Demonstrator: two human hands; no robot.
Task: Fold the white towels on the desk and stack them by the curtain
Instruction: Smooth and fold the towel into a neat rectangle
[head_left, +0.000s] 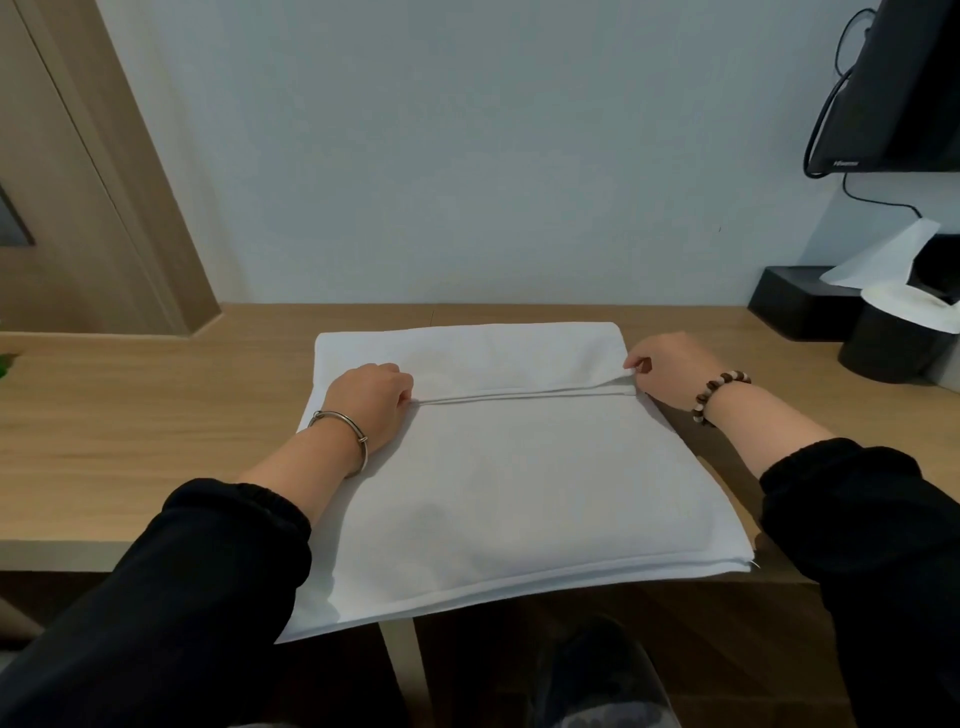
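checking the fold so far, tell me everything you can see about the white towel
The white towel is plain, soft-looking cloth with hemmed edges, lying flat on the wooden desk, its layered near edge overhanging the front. A folded-over edge runs straight across it. The left hand holds that edge's left end with curled fingers; the right hand pinches its right end.

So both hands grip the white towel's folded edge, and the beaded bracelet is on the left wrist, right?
No. The head view shows the beaded bracelet on the right wrist; the left wears a metal bangle. Both the left hand and right hand do grip the folded edge of the white towel.
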